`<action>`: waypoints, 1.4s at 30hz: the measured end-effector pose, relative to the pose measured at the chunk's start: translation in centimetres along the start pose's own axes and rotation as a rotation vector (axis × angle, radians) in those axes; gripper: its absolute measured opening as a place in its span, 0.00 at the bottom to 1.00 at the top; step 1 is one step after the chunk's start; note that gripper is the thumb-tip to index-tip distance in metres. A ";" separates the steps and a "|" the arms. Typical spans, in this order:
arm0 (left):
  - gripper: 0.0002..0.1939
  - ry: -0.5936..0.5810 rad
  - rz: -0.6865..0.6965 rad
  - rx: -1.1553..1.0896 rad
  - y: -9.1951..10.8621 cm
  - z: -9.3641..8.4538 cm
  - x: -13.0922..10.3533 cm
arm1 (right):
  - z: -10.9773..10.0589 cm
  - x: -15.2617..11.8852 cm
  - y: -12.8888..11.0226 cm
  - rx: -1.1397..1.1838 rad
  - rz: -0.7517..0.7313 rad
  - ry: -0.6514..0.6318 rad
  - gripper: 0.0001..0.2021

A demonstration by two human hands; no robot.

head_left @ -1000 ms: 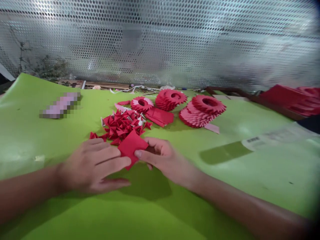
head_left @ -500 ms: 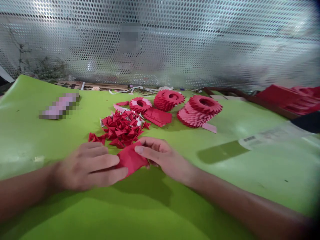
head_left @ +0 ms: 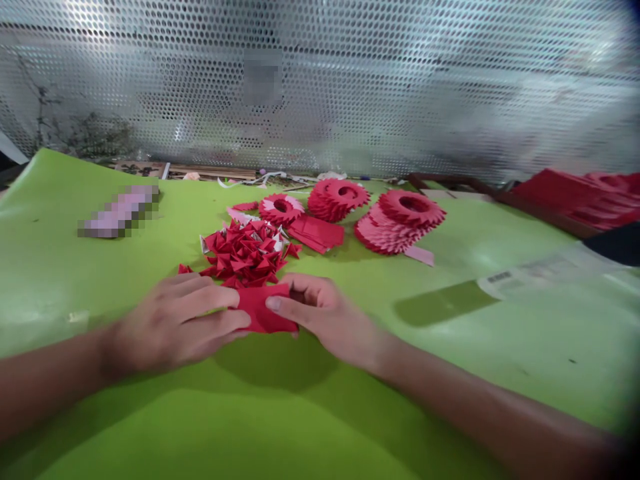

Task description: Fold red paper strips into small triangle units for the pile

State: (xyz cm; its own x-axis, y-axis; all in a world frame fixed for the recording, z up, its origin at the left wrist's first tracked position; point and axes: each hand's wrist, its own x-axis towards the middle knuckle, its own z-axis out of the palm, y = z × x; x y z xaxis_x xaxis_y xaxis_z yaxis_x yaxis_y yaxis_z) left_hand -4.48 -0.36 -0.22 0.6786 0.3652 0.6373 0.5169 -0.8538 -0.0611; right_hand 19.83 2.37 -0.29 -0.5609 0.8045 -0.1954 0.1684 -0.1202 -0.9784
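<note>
A small red paper (head_left: 263, 308) is held level between both hands, above the green table surface (head_left: 280, 427). My left hand (head_left: 185, 320) grips its left end between the fingers. At the right end, my right hand (head_left: 320, 310) pinches it, with the thumb on top and the other fingers behind. Just beyond the hands lies a pile of folded red paper triangles (head_left: 245, 252), a few showing white. Flat red papers (head_left: 317, 233) rest behind the pile to the right.
Three ringed paper pieces stand at the back: a small ring (head_left: 281, 209), a red stack (head_left: 339, 199) and a taller pink-red stack (head_left: 400, 221). A blurred pink item (head_left: 120, 211) lies left. A clear plastic sleeve (head_left: 530, 272) and a tray of red paper (head_left: 575, 200) are right.
The red paper has turned from slanting to nearly level. My left hand's fingers have moved up slightly at its left end, while my right hand has barely shifted.
</note>
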 end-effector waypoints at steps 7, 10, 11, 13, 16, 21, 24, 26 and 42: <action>0.08 0.134 -0.374 -0.322 -0.4 0.7 0.7 | 0.3 -0.4 -0.3 -0.246 -0.185 0.147 0.10; 0.05 0.090 -0.473 -0.486 -0.6 0.7 0.7 | 0.4 -0.6 -0.4 -0.320 -0.202 0.126 0.10; 0.05 0.065 -0.500 -0.539 -0.7 0.6 0.7 | 0.4 -0.6 -0.4 -0.331 -0.204 0.119 0.10; 0.05 0.034 -0.544 -0.606 -0.6 0.6 0.7 | 0.4 -0.7 -0.4 -0.332 -0.223 0.131 0.11; 0.06 0.041 -0.561 -0.597 -0.5 0.7 0.6 | 0.3 -0.9 -0.5 -0.339 -0.293 0.183 0.12; 0.06 0.044 -0.579 -0.506 -0.3 0.7 0.6 | 0.3 -1.0 -0.6 -0.488 -0.391 0.179 0.07; 0.06 0.050 -0.582 -0.464 -0.2 0.6 0.6 | 0.5 -0.9 -0.6 -0.533 -0.438 0.175 0.08; 0.05 0.058 -0.550 -0.453 -0.2 0.5 0.6 | 0.6 -0.8 -0.5 -0.552 -0.421 0.171 0.09; 0.07 -0.065 -0.456 -0.413 -0.3 0.6 0.5 | 0.2 -0.4 0.3 -0.564 -0.504 0.211 0.01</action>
State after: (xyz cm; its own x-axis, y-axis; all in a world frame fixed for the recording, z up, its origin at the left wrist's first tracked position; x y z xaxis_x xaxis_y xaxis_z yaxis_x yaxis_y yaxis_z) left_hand -3.98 0.36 -0.34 0.4742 0.7377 0.4805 0.5264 -0.6751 0.5169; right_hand 19.97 1.85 -0.56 -0.5231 0.7835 0.3354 0.3517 0.5570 -0.7524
